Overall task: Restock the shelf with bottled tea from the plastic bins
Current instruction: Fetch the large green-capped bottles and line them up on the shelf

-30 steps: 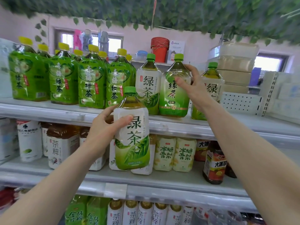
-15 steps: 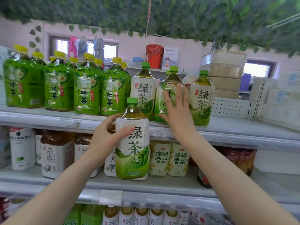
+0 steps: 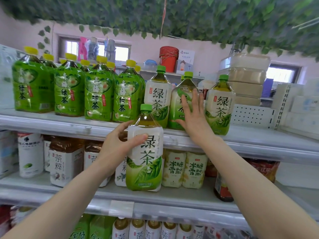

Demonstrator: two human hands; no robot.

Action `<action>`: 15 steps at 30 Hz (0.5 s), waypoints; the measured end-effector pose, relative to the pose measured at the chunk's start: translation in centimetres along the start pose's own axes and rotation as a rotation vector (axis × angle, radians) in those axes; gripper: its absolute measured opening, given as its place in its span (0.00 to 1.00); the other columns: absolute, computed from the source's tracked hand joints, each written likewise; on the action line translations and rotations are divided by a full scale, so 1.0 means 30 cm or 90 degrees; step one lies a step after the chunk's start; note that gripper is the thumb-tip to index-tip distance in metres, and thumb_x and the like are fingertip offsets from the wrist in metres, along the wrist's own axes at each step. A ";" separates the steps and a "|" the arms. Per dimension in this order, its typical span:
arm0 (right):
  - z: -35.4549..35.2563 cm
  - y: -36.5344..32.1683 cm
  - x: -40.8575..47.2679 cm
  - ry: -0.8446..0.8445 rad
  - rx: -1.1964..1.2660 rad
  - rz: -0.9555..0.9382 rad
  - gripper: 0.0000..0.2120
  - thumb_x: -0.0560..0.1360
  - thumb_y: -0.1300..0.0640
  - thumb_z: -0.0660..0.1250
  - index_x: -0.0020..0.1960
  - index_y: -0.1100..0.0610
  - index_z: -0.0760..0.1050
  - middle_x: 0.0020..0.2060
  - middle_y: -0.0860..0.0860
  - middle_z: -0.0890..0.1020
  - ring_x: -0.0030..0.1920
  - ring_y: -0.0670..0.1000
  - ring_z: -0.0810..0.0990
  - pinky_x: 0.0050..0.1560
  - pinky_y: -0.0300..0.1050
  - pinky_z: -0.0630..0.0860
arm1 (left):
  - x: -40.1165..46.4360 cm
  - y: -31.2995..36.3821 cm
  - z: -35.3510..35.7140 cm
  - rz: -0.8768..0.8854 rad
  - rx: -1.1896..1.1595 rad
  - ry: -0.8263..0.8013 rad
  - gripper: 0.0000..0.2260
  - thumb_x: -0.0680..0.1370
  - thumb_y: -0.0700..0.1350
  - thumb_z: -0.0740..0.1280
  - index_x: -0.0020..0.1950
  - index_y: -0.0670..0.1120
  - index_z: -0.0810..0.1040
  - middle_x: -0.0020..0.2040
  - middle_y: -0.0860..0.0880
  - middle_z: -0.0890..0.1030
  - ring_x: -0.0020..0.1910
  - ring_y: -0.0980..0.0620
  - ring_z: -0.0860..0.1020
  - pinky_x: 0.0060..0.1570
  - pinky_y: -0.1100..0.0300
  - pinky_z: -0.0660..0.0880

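Right hand (image 3: 193,118) still flat on shelved bottle (image 3: 183,100), fingers straight; left hand (image 3: 119,144) around tea bottle (image 3: 145,152).

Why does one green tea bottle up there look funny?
The middle green-capped bottle on the top shelf is turned sideways, so its label does not face front like its two neighbours. The right hand lies flat against it. The left hand grips another bottle below. Nothing looks spilled.
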State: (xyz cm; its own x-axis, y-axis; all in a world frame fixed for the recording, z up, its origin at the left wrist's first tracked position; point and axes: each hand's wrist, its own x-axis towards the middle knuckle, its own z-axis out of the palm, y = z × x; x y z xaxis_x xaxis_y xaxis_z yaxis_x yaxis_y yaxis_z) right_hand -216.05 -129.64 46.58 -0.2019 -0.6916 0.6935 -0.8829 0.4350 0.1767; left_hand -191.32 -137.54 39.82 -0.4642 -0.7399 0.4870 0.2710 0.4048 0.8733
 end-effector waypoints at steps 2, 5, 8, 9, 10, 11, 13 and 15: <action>-0.014 0.010 -0.012 -0.005 0.022 -0.005 0.38 0.82 0.47 0.58 0.81 0.54 0.38 0.77 0.61 0.31 0.77 0.65 0.31 0.77 0.59 0.39 | 0.000 0.008 0.006 -0.005 -0.004 -0.004 0.38 0.58 0.62 0.77 0.67 0.57 0.74 0.52 0.51 0.84 0.50 0.53 0.83 0.50 0.50 0.81; -0.064 0.033 -0.035 -0.007 0.028 -0.025 0.34 0.83 0.50 0.59 0.81 0.53 0.45 0.79 0.59 0.37 0.79 0.61 0.38 0.78 0.58 0.47 | -0.006 0.021 0.019 -0.012 -0.012 -0.012 0.39 0.59 0.59 0.78 0.69 0.53 0.73 0.51 0.51 0.85 0.48 0.52 0.84 0.49 0.49 0.81; -0.118 0.091 -0.082 0.142 0.061 -0.013 0.27 0.79 0.61 0.65 0.76 0.57 0.63 0.76 0.59 0.62 0.76 0.61 0.61 0.74 0.59 0.63 | -0.019 0.036 0.045 -0.011 -0.013 -0.030 0.37 0.62 0.56 0.80 0.69 0.53 0.73 0.52 0.50 0.84 0.48 0.51 0.84 0.47 0.51 0.81; -0.126 0.124 -0.101 0.219 0.054 0.015 0.27 0.77 0.64 0.66 0.74 0.58 0.66 0.72 0.59 0.68 0.71 0.61 0.67 0.70 0.59 0.68 | -0.024 0.042 0.057 -0.008 -0.011 -0.035 0.36 0.63 0.55 0.80 0.69 0.53 0.73 0.52 0.50 0.84 0.48 0.52 0.84 0.46 0.52 0.81; -0.130 0.163 -0.118 0.278 0.038 0.062 0.27 0.75 0.64 0.67 0.73 0.59 0.66 0.68 0.59 0.71 0.67 0.61 0.69 0.68 0.57 0.69 | -0.029 0.049 0.070 -0.004 -0.010 -0.039 0.35 0.63 0.55 0.78 0.69 0.53 0.73 0.52 0.51 0.84 0.48 0.53 0.84 0.44 0.54 0.81; -0.136 0.199 -0.134 0.309 0.028 0.120 0.28 0.75 0.62 0.68 0.73 0.58 0.64 0.67 0.59 0.71 0.66 0.61 0.69 0.67 0.55 0.68 | -0.034 0.057 0.083 -0.001 -0.009 -0.043 0.35 0.63 0.55 0.76 0.69 0.53 0.73 0.52 0.51 0.84 0.47 0.54 0.84 0.43 0.57 0.81; -0.136 0.267 -0.154 0.260 0.119 0.254 0.34 0.75 0.55 0.71 0.76 0.57 0.58 0.70 0.59 0.68 0.68 0.61 0.68 0.68 0.57 0.67 | -0.041 0.072 0.111 0.003 -0.013 -0.051 0.35 0.63 0.54 0.75 0.70 0.52 0.72 0.51 0.51 0.84 0.45 0.57 0.84 0.38 0.62 0.79; -0.130 0.306 -0.151 0.137 0.276 0.345 0.40 0.75 0.51 0.72 0.78 0.57 0.52 0.71 0.59 0.69 0.69 0.61 0.69 0.67 0.59 0.69 | -0.043 0.086 0.140 0.003 -0.020 -0.061 0.35 0.62 0.54 0.75 0.69 0.53 0.72 0.51 0.52 0.83 0.43 0.58 0.83 0.34 0.65 0.78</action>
State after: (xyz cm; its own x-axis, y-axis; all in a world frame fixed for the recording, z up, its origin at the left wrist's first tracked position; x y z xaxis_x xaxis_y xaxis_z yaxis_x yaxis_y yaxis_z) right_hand -221.59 -120.26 47.77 -0.6105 -0.2945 0.7352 -0.7797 0.3865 -0.4926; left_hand -193.55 -133.29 41.51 -0.5404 -0.6826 0.4919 0.2995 0.3903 0.8706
